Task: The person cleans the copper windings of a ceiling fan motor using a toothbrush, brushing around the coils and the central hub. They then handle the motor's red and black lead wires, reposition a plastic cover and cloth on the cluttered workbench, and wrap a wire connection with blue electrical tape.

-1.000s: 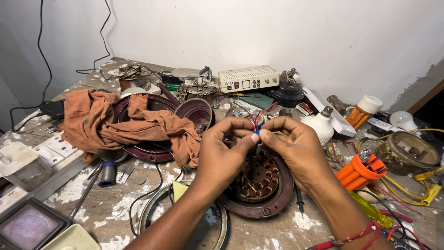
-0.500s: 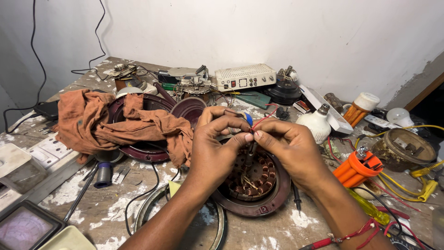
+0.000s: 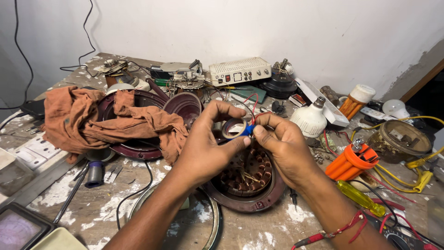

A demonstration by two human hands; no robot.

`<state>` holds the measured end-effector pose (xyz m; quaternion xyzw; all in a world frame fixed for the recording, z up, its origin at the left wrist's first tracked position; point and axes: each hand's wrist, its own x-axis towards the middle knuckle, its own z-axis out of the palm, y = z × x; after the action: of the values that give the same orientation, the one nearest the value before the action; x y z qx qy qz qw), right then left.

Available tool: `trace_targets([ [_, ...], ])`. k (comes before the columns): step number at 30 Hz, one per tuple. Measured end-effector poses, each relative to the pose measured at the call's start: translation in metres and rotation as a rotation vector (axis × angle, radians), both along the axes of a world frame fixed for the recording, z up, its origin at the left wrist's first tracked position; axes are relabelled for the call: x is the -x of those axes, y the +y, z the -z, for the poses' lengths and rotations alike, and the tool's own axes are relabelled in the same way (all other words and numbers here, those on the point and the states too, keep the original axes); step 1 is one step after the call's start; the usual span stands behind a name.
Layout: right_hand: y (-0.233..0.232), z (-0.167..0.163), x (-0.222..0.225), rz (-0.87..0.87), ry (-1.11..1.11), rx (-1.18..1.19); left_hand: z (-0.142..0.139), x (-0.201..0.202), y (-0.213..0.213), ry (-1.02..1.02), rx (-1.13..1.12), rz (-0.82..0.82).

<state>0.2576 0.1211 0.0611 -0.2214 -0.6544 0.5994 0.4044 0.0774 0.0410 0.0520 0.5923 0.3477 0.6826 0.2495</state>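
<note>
My left hand (image 3: 206, 146) and my right hand (image 3: 284, 146) meet over a round maroon fan motor with copper windings (image 3: 247, 178). Between the fingertips is a small roll of blue insulating tape (image 3: 237, 128); my left thumb and fingers hold the roll. My right thumb and forefinger pinch the blue tape end against thin red wires (image 3: 253, 104) that rise from the motor. A red thread band is on my right wrist.
A rust-orange cloth (image 3: 92, 122) lies over a maroon motor cover at left. A white box with a small display (image 3: 239, 71), a white bulb (image 3: 311, 119), an orange bulb base (image 3: 354, 159), a yellow-handled screwdriver (image 3: 360, 196) and yellow cable (image 3: 416, 164) crowd the paint-spattered bench.
Both hands have stayed over the motor, working the blue tape around the wires; the roll now shows plainly in my left fingers. The view has shifted slightly.
</note>
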Motion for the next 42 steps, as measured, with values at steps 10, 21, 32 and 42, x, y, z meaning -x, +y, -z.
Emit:
trace_targets([
  [10, -0.02, -0.001, 0.013, 0.125, -0.159, -0.223, -0.008, 0.006, -0.004, -0.121, 0.173, -0.02],
  [21, -0.03, -0.006, 0.019, 0.24, -0.093, -0.267, -0.013, 0.012, -0.01, -0.467, 0.337, 0.406],
  [32, -0.025, -0.004, 0.016, 0.177, -0.019, -0.314, -0.008, 0.004, -0.002, -0.43, 0.285, 0.227],
  [42, -0.035, -0.002, 0.003, 0.29, -0.075, -0.368, 0.005, -0.008, -0.002, -0.247, 0.325, 0.214],
])
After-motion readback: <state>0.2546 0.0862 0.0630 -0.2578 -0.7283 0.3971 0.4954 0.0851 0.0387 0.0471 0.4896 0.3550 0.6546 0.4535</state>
